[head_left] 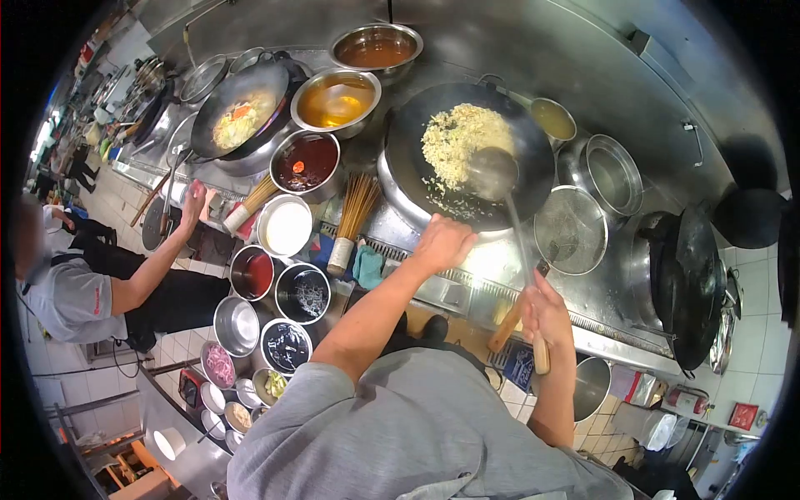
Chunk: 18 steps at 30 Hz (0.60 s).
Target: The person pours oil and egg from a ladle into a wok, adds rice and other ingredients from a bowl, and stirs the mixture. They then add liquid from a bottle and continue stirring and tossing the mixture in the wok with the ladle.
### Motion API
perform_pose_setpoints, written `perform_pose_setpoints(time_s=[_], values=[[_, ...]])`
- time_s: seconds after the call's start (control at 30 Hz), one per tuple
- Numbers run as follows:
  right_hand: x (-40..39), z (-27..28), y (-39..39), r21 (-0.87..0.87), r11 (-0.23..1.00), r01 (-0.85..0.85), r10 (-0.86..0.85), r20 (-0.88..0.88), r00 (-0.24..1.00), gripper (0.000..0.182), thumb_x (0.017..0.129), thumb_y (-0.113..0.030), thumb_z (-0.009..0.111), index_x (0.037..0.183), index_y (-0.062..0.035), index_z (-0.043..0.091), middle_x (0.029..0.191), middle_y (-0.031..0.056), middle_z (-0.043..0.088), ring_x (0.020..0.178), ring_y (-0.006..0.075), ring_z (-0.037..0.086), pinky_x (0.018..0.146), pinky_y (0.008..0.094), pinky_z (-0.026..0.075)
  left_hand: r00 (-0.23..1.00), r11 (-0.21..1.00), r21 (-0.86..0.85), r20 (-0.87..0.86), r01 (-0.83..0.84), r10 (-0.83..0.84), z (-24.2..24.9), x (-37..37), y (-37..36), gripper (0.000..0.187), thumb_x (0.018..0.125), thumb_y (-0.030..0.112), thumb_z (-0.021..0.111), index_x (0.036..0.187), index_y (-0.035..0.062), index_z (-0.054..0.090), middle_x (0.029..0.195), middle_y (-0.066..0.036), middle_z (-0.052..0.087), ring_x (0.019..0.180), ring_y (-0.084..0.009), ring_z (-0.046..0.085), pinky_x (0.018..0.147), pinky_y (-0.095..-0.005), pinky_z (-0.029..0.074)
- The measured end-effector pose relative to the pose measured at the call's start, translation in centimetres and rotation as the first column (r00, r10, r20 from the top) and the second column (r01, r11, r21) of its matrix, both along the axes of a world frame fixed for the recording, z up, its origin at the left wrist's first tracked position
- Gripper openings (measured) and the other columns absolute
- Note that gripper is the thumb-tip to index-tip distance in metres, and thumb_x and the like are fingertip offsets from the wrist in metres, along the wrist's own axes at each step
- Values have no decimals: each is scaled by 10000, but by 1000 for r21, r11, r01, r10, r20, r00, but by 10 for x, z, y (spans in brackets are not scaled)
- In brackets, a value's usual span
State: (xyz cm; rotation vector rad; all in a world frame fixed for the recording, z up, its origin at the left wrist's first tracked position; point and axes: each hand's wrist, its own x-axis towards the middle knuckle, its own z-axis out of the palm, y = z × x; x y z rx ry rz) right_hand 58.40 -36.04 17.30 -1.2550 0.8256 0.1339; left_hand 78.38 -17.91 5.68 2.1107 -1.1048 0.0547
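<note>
My right hand (546, 317) is closed around the long handle of a ladle (512, 208). The ladle's bowl, blurred, rests among the fried rice (458, 142) in a large black wok (408, 125). At the wok's near rim is my left hand (446, 243), its fingers curled over the edge; the fingertips are partly hidden. Beside my right hand lies the wooden handle of a round mesh strainer (571, 229), and the ladle's handle crosses in front of it.
Left of the wok stand metal bowls of clear yellow liquid (337, 102) and dark red sauce (306, 162), plus a bamboo brush (354, 208). Another wok (242, 117) holds food. A co-worker (100, 283) stands at left, one hand raised. More pots (612, 171) sit at right.
</note>
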Motion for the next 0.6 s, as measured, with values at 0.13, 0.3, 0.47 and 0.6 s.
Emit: perform_pose_setpoints(time_s=[0.13, 0.3, 0.47, 0.6], values=[[62, -41, -10, -209, 978, -11, 18, 34, 999, 602, 1068, -185, 519, 1644, -137, 351, 653, 12, 507, 452, 131, 474, 414, 320, 409, 999, 999, 43, -45, 25, -24, 7, 0, 2, 330, 992, 304, 610, 758, 77, 658, 748, -145, 683, 807, -353, 666, 812, -486, 438], [78, -57, -58, -863, 476, -168, 221, -68, 973, 596, 1045, -289, 566, 1597, -112, 429, 890, 196, 742, 722, 321, 711, 755, 430, 583, 998, 999, 47, -61, 26, -23, 11, 1, 2, 321, 978, 310, 593, 782, 74, 688, 815, -168, 710, 837, -372, 674, 843, -504, 437], [126, -102, -46, -898, 432, -84, 254, 32, 967, 548, 1030, -331, 570, 1562, -218, 496, 1122, 314, 713, 1057, 443, 709, 936, 458, 538, 1000, 1000, -10, -24, 7, -7, 1, -1, 2, 324, 991, 305, 620, 758, 82, 658, 730, -131, 671, 782, -342, 645, 829, -468, 429], [86, -94, -10, -910, 295, -291, 431, -145, 891, 534, 1048, -323, 560, 1573, -279, 472, 1022, 272, 738, 906, 471, 715, 808, 529, 551, 994, 998, 20, 89, -66, 64, 9, -7, 1, 293, 981, 325, 643, 810, 98, 710, 770, -112, 676, 870, -331, 630, 852, -477, 416]])
